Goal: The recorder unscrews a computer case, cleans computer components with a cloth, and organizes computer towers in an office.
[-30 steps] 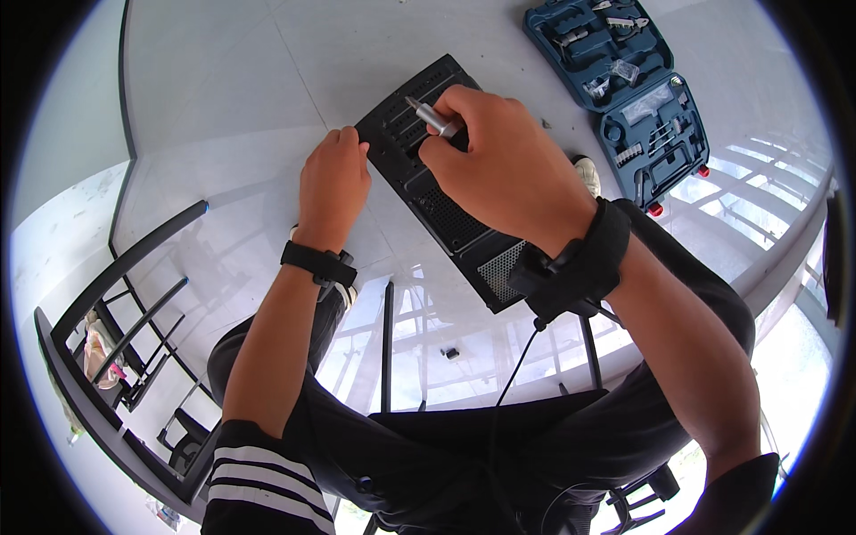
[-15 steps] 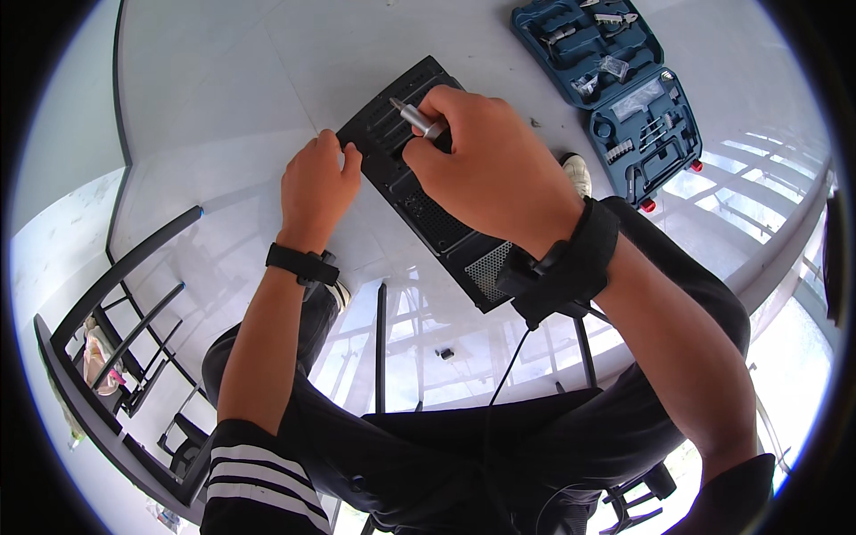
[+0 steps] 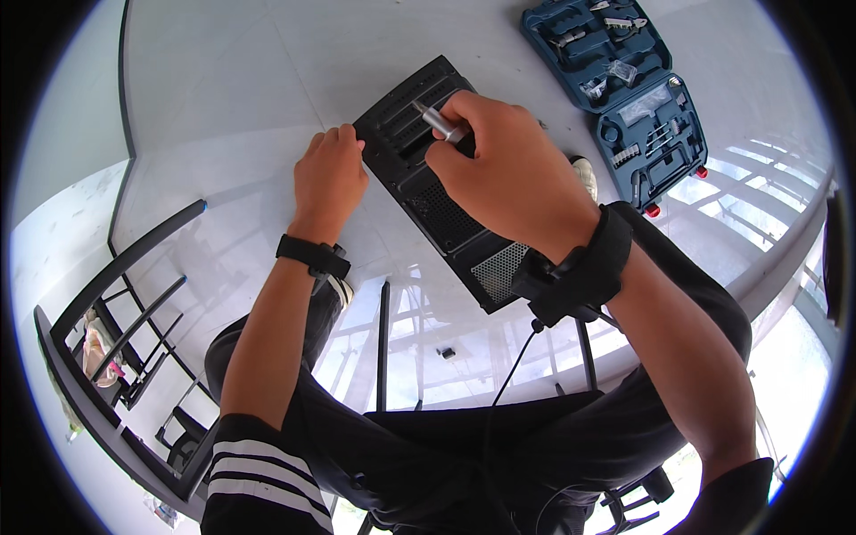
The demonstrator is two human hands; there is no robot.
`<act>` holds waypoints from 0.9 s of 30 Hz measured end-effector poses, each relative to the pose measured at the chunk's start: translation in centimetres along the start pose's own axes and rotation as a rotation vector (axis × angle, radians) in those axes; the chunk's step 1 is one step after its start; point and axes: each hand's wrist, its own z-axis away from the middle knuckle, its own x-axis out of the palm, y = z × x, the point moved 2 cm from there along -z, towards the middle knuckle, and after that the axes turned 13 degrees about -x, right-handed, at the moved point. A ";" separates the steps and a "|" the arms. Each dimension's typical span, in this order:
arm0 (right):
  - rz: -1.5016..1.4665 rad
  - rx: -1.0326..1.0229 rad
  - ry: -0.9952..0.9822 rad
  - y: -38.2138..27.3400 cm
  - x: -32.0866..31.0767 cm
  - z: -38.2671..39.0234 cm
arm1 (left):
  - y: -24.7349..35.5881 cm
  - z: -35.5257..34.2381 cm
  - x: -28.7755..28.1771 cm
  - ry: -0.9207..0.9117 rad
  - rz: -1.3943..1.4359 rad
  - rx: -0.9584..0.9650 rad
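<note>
A black computer case [image 3: 434, 201] with slotted and perforated panels is in front of me, its upper end pointing away to the left. My right hand [image 3: 508, 165] is closed around a screwdriver [image 3: 437, 119] and hovers over the slotted part. The screwdriver's silver shaft and tip stick out past the index finger, aimed up and left; the handle is hidden in my palm. At the case's left edge, my left hand [image 3: 330, 183] is curled against the rim, with a fingertip on the corner area. Its other fingertips are out of sight.
An open blue tool case [image 3: 588, 105] with pliers, a hacksaw and smaller tools lies at the upper right. Dark metal frame bars [image 3: 134, 250] stand on the left. My shoes [image 3: 584, 176] flank the computer case. A small black object [image 3: 446, 353] lies on the glossy floor.
My left hand has shifted right and curled closer against the case edge, its thumb less visible. The right hand keeps its hold on the screwdriver. The whole view has slid slightly.
</note>
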 end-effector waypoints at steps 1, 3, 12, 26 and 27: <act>0.002 -0.014 -0.003 -0.5 -0.1 -0.3 | -0.2 0.0 -0.5 -0.022 0.051 -0.022; -0.037 0.035 -0.040 -1.7 -1.6 -0.2 | 0.3 0.4 -1.1 -0.029 0.150 -0.043; 0.036 -0.258 -0.087 0.9 2.3 0.3 | 0.8 3.9 -8.3 0.355 0.413 -0.097; 0.043 -0.265 -0.352 -1.4 8.8 8.2 | -13.0 34.5 -31.3 0.573 0.893 -0.336; -0.054 -0.246 -0.336 -3.0 8.7 9.2 | -14.6 37.2 -31.8 0.622 0.962 -0.408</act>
